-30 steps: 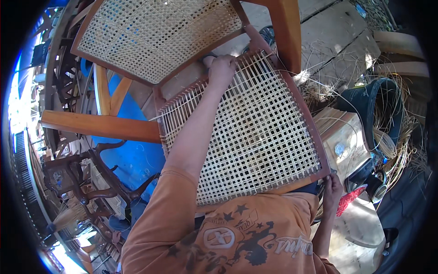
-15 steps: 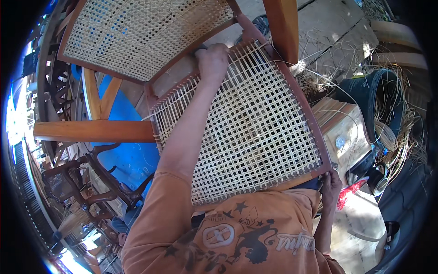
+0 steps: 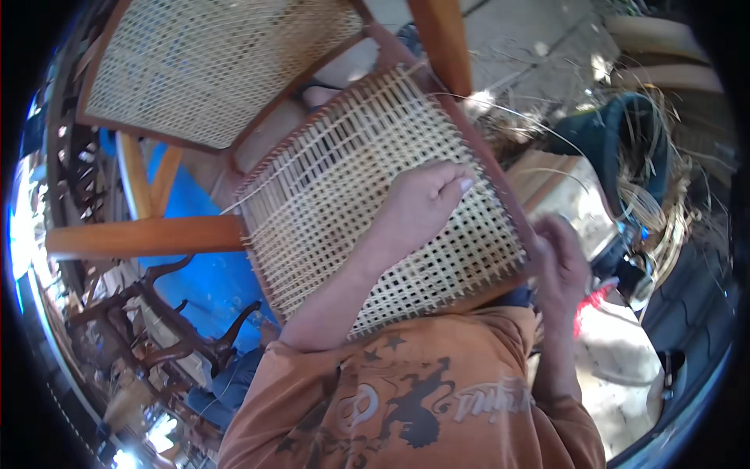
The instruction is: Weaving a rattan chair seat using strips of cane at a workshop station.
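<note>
A chair seat (image 3: 375, 211) of pale woven cane in a reddish-brown wooden frame lies tilted across my lap. Over its woven middle-right part is my left hand (image 3: 430, 199), closed with the fingers curled under and the thumb pointing right; whatever it may pinch is hidden. Beside the seat's near right corner, my right hand (image 3: 558, 258) is raised and smeared by motion, so its fingers do not show clearly. Loose cane strands (image 3: 516, 113) stick out past the seat's far right corner. The far rows of the weave are more open than the near ones.
Beyond the seat is the chair's caned backrest (image 3: 226, 62). Wooden chair legs (image 3: 144, 234) jut out left and far. A dark green bucket (image 3: 601, 141) with cane strands stands right, near a wooden block (image 3: 566, 187). Dark carved furniture (image 3: 164, 336) and a blue sheet (image 3: 195, 281) lie left.
My left hand has come from the seat's far edge back toward the right over the weave. My right hand has lifted from the near right corner. The view has shifted slightly.
</note>
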The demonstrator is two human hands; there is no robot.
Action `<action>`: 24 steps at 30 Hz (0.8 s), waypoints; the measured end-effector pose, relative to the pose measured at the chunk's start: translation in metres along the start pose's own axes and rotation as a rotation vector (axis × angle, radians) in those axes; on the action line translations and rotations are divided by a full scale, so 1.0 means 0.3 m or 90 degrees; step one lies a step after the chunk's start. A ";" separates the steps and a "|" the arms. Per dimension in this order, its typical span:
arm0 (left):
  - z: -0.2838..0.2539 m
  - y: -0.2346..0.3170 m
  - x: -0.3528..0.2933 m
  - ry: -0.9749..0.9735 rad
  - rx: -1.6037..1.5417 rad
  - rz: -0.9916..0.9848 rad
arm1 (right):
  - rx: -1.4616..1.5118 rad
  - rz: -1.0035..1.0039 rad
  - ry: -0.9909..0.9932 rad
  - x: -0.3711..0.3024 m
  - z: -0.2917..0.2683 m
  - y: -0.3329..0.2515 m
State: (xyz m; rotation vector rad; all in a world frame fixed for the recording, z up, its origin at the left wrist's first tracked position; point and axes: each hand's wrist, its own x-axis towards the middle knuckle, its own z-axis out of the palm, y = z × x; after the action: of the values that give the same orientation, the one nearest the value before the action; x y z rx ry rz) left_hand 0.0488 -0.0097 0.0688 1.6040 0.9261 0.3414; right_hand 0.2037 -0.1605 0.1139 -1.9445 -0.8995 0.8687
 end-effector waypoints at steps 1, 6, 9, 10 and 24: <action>0.036 0.002 -0.013 -0.012 -0.027 -0.032 | -0.025 0.009 -0.008 0.020 0.027 0.005; 0.135 0.034 -0.056 -0.039 -0.074 -0.084 | -0.149 -0.104 -0.017 0.038 0.082 0.063; 0.179 0.019 -0.094 -0.028 -0.126 -0.113 | -0.131 -0.102 -0.045 0.028 0.081 0.078; 0.190 0.018 -0.099 -0.019 -0.170 -0.130 | -0.111 -0.089 -0.066 0.027 0.078 0.081; -0.396 -0.405 0.259 0.282 0.374 0.025 | 0.395 -0.024 0.224 0.327 -0.271 0.159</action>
State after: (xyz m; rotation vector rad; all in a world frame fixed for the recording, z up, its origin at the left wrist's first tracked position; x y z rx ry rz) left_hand -0.0266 0.1278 -0.0331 2.1290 1.4266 0.4948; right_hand 0.3331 -0.1303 0.0845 -1.4634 -0.3911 0.6516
